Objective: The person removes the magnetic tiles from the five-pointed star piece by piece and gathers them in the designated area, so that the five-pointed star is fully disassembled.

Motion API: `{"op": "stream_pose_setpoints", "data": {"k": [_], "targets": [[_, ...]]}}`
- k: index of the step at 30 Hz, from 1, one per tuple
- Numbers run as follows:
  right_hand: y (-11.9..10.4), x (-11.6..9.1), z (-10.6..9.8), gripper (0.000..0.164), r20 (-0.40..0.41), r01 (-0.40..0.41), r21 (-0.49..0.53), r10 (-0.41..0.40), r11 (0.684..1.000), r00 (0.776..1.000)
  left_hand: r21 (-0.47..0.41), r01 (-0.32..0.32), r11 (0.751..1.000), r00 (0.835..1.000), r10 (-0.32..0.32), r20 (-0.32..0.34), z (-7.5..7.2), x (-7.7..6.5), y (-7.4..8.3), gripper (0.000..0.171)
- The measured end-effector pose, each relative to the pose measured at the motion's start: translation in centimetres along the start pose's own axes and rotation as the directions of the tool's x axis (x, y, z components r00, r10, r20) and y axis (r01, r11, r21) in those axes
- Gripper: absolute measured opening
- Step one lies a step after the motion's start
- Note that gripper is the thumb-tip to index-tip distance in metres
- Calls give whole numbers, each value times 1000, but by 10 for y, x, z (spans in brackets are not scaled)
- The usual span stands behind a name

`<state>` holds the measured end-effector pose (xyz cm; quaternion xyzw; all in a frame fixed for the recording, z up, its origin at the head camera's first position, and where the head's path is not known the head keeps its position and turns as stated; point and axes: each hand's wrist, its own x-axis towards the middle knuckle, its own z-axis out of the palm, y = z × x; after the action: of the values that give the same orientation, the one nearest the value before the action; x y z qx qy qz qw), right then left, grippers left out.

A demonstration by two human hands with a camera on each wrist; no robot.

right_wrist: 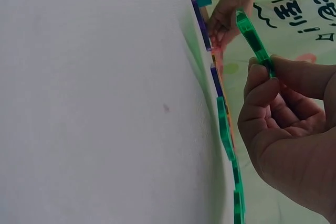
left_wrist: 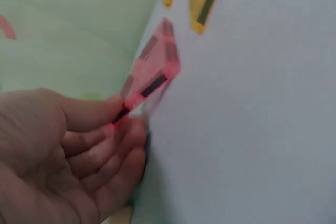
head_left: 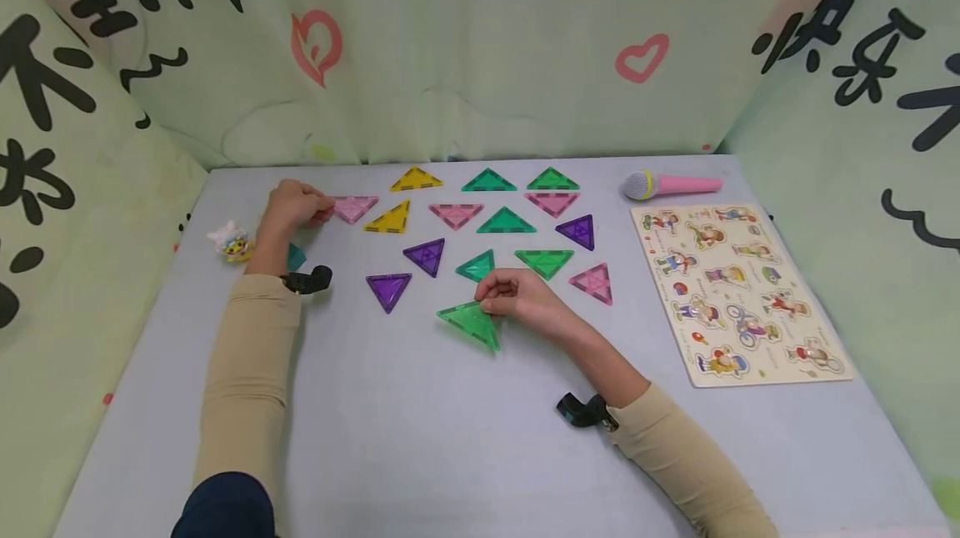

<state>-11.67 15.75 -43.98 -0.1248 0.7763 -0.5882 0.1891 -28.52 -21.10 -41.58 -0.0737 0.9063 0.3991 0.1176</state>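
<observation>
My left hand [head_left: 294,206] pinches one corner of a pink triangular magnetic tile [head_left: 354,208] at the far left of the tile group. In the left wrist view that pink tile [left_wrist: 155,64] tilts up from the white surface, between thumb and fingers. Nearer the middle, my right hand [head_left: 528,300] holds a clear green triangular magnetic tile [head_left: 472,323] by its corner. The right wrist view shows this green tile [right_wrist: 253,38] edge-on above the table, between thumb and forefinger. Close to the right fingers lies a teal triangle [head_left: 476,266].
Several yellow [head_left: 416,179], purple [head_left: 388,291], pink and green triangles lie spread behind the hands. A small toy figure [head_left: 231,242] stands left of the left wrist. At the right are a pink toy microphone [head_left: 684,185] and a wooden picture puzzle board [head_left: 738,296]. Printed curtains [head_left: 480,46] surround the table.
</observation>
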Motion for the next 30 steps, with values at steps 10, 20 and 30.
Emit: {"op": "stream_pose_setpoints", "data": {"k": [10,20,30], "targets": [[-4,0,-3,10,-14,-30,17,31,999,999,271,-95,958,978,140,-153,12,-10,5,25],[-2,2,-6,14,-28,-30,40,32,999,999,201,-222,954,967,241,-77,30,-42,20,25],[-6,7,-5,13,-49,1,49,1,999,999,-10,-408,913,852,384,356,68,-90,44,21]]}}
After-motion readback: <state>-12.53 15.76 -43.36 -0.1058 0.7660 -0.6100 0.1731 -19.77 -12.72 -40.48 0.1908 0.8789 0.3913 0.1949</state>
